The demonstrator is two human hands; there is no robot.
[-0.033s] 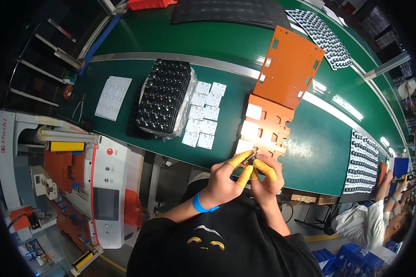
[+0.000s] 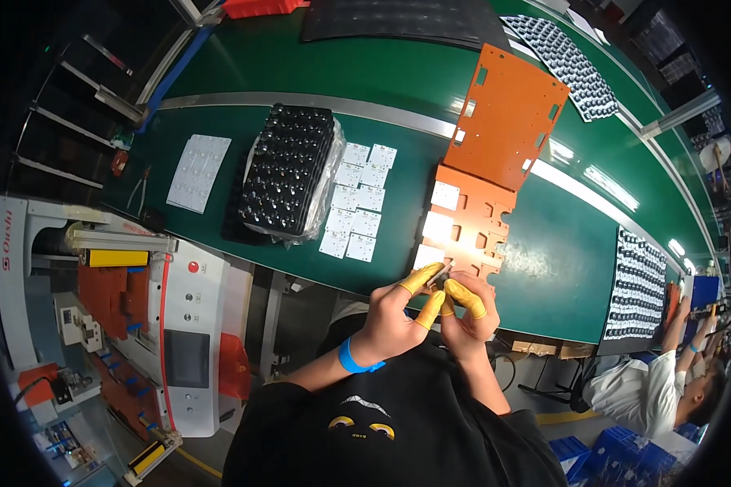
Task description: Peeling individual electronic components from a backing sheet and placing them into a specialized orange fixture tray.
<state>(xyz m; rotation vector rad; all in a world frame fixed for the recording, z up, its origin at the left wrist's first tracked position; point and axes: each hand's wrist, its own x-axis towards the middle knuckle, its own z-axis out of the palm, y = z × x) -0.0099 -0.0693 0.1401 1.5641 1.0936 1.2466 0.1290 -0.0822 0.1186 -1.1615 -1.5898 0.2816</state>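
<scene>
My left hand and my right hand meet at the near edge of the green table, with yellow finger cots on their fingertips. Both are closed, pinching a small dark part between them; its exact kind is mostly hidden by the fingers. Just beyond my hands lies an orange fixture plate with cut-outs, its orange lid folded open behind. White square circuit boards sit along the plate's left side. Left of it, more white circuit boards are laid out in two columns.
A stack of black trays with small dark parts stands left of the boards, beside a white panel. Filled panels lie at the right end, near a co-worker. A machine stands at the lower left.
</scene>
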